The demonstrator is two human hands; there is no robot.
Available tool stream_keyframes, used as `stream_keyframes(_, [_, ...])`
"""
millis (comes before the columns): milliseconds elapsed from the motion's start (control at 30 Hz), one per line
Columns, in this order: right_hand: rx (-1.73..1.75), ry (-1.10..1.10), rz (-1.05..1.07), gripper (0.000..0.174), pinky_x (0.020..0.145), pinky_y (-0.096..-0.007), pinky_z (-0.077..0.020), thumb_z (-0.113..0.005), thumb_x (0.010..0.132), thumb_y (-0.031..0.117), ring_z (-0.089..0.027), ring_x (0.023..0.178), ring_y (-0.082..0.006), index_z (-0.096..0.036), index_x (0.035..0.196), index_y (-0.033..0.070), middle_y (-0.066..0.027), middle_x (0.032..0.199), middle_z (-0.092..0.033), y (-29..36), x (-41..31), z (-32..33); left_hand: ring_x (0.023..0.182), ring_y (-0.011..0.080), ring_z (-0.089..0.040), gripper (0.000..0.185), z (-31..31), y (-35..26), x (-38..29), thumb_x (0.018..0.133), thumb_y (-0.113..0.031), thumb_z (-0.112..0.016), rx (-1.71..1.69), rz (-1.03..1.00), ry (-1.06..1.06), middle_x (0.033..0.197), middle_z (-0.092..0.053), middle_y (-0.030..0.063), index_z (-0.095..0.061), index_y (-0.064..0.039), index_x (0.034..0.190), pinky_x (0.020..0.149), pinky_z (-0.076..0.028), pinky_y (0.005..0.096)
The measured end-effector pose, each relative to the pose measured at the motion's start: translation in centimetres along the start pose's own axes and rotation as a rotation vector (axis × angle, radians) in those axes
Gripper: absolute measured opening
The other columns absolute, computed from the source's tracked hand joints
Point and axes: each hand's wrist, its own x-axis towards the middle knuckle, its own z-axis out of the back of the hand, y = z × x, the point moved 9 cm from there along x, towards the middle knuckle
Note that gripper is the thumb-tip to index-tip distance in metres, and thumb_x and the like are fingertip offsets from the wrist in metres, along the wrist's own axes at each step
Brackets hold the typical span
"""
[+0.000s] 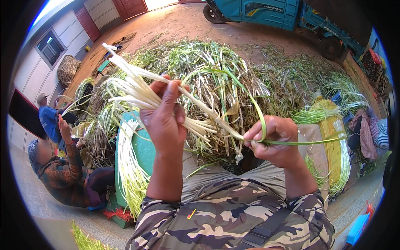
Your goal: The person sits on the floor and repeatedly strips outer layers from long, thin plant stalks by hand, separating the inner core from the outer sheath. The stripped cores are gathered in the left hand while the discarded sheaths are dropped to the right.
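Note:
My left hand (pixel 165 109) is closed around a bunch of pale, peeled stalks (pixel 134 78), with their white ends pointing up and left. A longer stalk (pixel 212 115) runs from that hand down to my right hand (pixel 268 137), whose thumb and fingers pinch its end. Green leaves (pixel 306 142) extend from the right hand, one curving up and over. Behind both hands lies a large heap of leafy stalks (pixel 200 62) with brown, dry parts. A pile of cleaned stalks (pixel 132 165) rests on a green surface (pixel 145 153) left of my knees.
Two people (pixel 59 178) (pixel 50 122) sit at the left; another person (pixel 368 134) is at the far right. Yellow sacking (pixel 331 137) with stalks stands right of my legs. Red ties (pixel 118 214) lie lower left. A blue three-wheeled vehicle (pixel 272 15) stands behind the heap.

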Motion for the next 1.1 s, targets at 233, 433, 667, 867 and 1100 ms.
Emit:
stream_keyframes(233, [-0.175,0.19,-0.098,0.022,0.061,-0.0276,-0.0544,-0.068,0.065,-0.008,-0.069,0.068,-0.0172,-0.051,0.072,0.004,-0.0095,0.076,-0.069,-1.4,-3.4,1.7,0.085,0.0164,-0.069,0.025,2.7,-2.1,4.0,0.089,-0.006,-0.067,0.126,-0.089,-0.028,0.095,-0.069,0.0095,-0.059,0.0,0.112,0.038,-0.032,0.0153])
stream_keyframes(433, [-0.333,0.309,-0.289,0.017,0.06,-0.0297,-0.0522,-0.067,0.065,-0.005,-0.068,0.067,-0.0195,-0.053,0.072,0.002,-0.0091,0.073,-0.067,-4.5,-6.5,3.0,0.085,0.0197,-0.071,0.021,3.4,-5.4,7.0,0.089,-0.004,-0.067,0.178,-0.197,-0.023,0.092,-0.071,0.01,-0.062,-0.002,0.109,0.038,-0.032,0.0167])
stream_keyframes(667, [-0.535,0.617,-0.578,0.017,0.06,-0.0355,-0.0472,-0.069,0.063,0.0,-0.063,0.067,-0.026,-0.055,0.072,0.001,-0.0132,0.07,-0.06,-9.3,-10.8,3.5,0.088,0.0203,-0.07,0.024,2.7,-8.6,8.3,0.089,-0.006,-0.067,0.146,-0.243,0.031,0.095,-0.07,0.01,-0.061,-0.001,0.111,0.038,-0.031,0.0166])
stream_keyframes(867, [-0.751,0.708,-0.601,0.018,0.063,-0.0403,-0.048,-0.068,0.066,0.002,-0.061,0.068,-0.0317,-0.057,0.08,0.003,-0.0149,0.072,-0.059,-9.1,-9.7,5.5,0.084,0.0202,-0.071,0.024,-0.2,-9.7,6.5,0.091,-0.006,-0.065,0.145,-0.209,0.14,0.095,-0.069,0.0118,-0.061,0.0,0.114,0.036,-0.031,0.0158])
stream_keyframes(1100, [-0.766,0.258,-0.042,0.046,0.084,-0.0374,-0.0499,-0.068,0.076,0.005,-0.059,0.106,-0.0239,-0.056,0.12,0.006,-0.0125,0.121,-0.059,1.4,2.4,7.1,0.076,0.0218,-0.071,0.024,-5.3,-7.7,2.0,0.092,-0.001,-0.06,0.072,-0.025,0.387,0.092,-0.068,0.0147,-0.058,0.004,0.115,0.031,-0.034,0.016])
